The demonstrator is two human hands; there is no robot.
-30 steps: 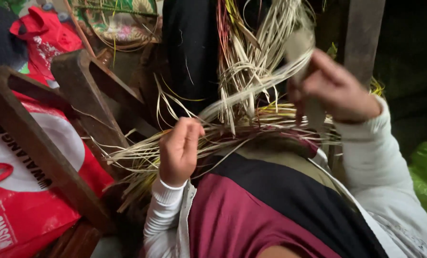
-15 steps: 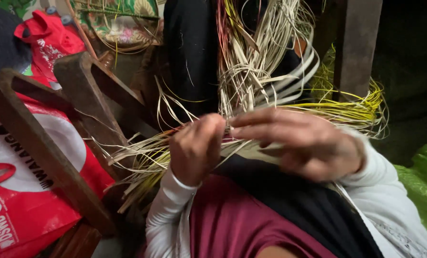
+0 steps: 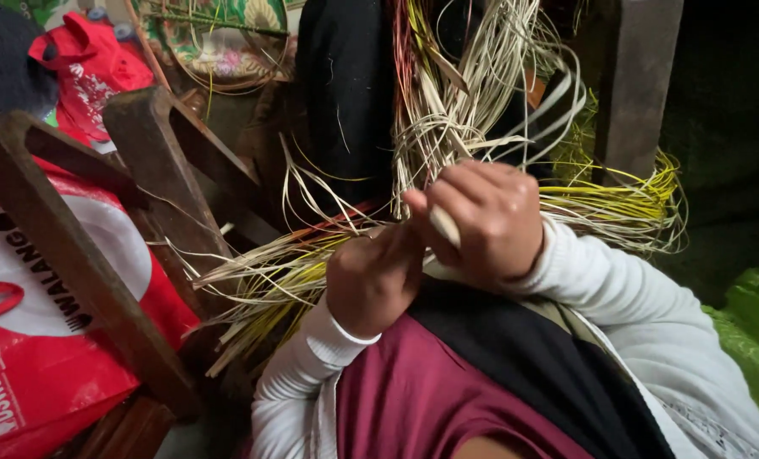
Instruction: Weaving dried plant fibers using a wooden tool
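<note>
Here, beside the dark wooden chair frame [image 3: 154, 183] at your left, the loose bundle of pale and yellow flat weaving strips [image 3: 265, 276] fans out across your lap. Your left hand [image 3: 373, 276] has its fingers curled shut, pinning those strips down; keep that grip firm so the crossing stays tight. Your right hand [image 3: 486, 221] pinches one wide cream strip [image 3: 444, 226] between thumb and closed fingers; pull it evenly and flat, without twisting, clear of the yellow strands [image 3: 626, 204] on the right.
</note>
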